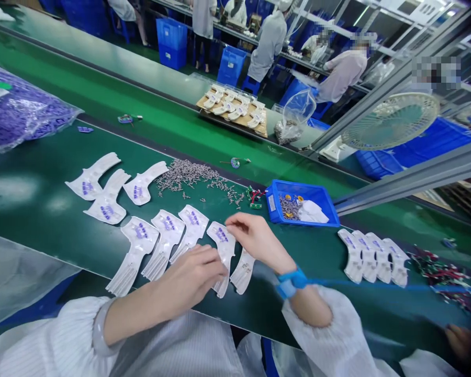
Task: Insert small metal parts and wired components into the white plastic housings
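Observation:
My left hand [198,275] is over the lower part of a white curved shell [223,241], its fingers curled together; whatever it may hold is hidden. At that shell's upper right edge is my right hand [253,235], thumb and fingertips brought together, with nothing clearly visible between them. Beneath my right wrist another white shell [243,269] lies partly covered. To the left, several shells [137,246] with purple pieces in them lie in a row, and more [98,178] rest behind them. A blue strap [290,283] circles my right wrist.
Small screws [192,175] are heaped behind the shells. A blue bin [302,204] stands at the back right. Further right are more shells [371,256] and wired parts [443,275]. A purple-filled bag [23,110] lies left. Another person's hand [461,340] shows lower right.

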{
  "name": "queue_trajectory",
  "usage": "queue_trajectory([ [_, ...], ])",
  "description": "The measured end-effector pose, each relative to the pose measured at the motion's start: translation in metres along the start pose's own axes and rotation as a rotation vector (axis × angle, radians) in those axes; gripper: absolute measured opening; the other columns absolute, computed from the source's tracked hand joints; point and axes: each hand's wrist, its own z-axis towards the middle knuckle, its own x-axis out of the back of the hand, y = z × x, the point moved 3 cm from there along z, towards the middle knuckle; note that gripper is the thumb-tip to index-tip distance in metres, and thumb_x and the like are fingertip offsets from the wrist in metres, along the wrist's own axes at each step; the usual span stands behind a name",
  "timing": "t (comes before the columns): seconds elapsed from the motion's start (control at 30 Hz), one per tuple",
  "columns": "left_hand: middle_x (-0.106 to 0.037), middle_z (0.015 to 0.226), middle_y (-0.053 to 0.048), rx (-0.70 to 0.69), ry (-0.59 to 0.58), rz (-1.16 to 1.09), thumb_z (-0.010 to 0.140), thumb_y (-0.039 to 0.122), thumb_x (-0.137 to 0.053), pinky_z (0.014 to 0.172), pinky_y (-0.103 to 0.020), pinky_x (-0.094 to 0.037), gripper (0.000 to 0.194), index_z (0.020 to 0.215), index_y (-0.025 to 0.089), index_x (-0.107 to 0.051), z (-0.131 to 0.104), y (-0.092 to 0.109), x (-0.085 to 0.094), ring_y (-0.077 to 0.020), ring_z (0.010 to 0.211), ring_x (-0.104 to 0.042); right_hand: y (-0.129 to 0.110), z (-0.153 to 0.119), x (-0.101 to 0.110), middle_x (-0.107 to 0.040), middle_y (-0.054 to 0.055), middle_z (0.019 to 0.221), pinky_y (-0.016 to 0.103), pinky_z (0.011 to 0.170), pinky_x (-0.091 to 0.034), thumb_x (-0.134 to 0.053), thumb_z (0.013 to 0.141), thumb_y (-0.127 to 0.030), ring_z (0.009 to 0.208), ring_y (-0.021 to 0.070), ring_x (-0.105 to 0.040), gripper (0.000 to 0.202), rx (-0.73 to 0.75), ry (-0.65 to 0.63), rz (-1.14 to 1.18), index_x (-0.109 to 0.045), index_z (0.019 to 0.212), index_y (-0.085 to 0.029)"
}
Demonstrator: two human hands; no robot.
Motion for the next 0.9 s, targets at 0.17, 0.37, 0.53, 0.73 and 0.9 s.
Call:
queue_trajectory([
  [0.17, -0.068, 0.090, -0.003, 0.207, 0.088, -0.057, 0.098, 0.020, -0.049, 0.075, -0.030, -0.050, 0.016, 0.094, 0.021, -0.065, -0.027, -0.029, 0.034, -0.0177, 0.084, -0.062, -0.024, 0.094, -0.041, -0.066, 0.006, 0.094, 0.028, 0.082, -0.043, -0.054, 0.088, -0.010, 0.089, 0.0172, -0.060, 0.015, 0.187, -0.030, -0.281, -0.068, 0.089, -0.018],
  [0.37, -0.072, 0.092, -0.002, 0.403, 0.204, -0.071, 0.095, 0.027, -0.053, 0.075, -0.029, -0.053, 0.014, 0.096, 0.022, -0.066, -0.056, -0.059, 0.062, -0.0180, 0.083, -0.067, -0.024, 0.130, -0.066, -0.063, 0.008, 0.099, 0.027, 0.077, -0.041, -0.053, 0.091, -0.014, 0.088, 0.0178, -0.059, 0.013, 0.212, -0.155, -0.479, -0.065, 0.094, -0.016],
  [0.53, -0.071, 0.091, -0.002, 0.389, 0.208, -0.166, 0.093, 0.024, -0.055, 0.077, -0.029, -0.051, 0.014, 0.092, 0.021, -0.068, -0.056, -0.068, 0.069, -0.0171, 0.085, -0.065, -0.018, 0.123, -0.052, -0.066, 0.008, 0.092, 0.027, 0.073, -0.039, -0.046, 0.085, -0.007, 0.081, 0.0184, -0.058, 0.021, 0.238, -0.144, -0.523, -0.064, 0.091, -0.016],
  [0.73, -0.069, 0.087, -0.001, 0.412, 0.139, -0.228, 0.090, 0.022, -0.057, 0.075, -0.029, -0.049, 0.009, 0.088, 0.020, -0.066, -0.041, -0.076, 0.061, -0.0171, 0.081, -0.063, -0.021, 0.101, -0.033, -0.063, 0.002, 0.076, 0.025, 0.068, -0.039, -0.043, 0.080, -0.008, 0.069, 0.0154, -0.055, 0.023, 0.268, -0.002, -0.295, -0.063, 0.088, -0.018],
  [0.9, -0.065, 0.091, -0.002, 0.309, -0.001, -0.048, 0.094, 0.018, -0.050, 0.084, -0.036, -0.042, 0.014, 0.087, 0.020, -0.062, -0.030, -0.077, 0.047, -0.0208, 0.092, -0.058, -0.023, 0.067, -0.021, -0.060, -0.001, 0.070, 0.025, 0.062, -0.038, -0.047, 0.090, -0.023, 0.060, 0.0123, -0.050, 0.015, 0.180, 0.043, -0.114, -0.060, 0.085, -0.018],
])
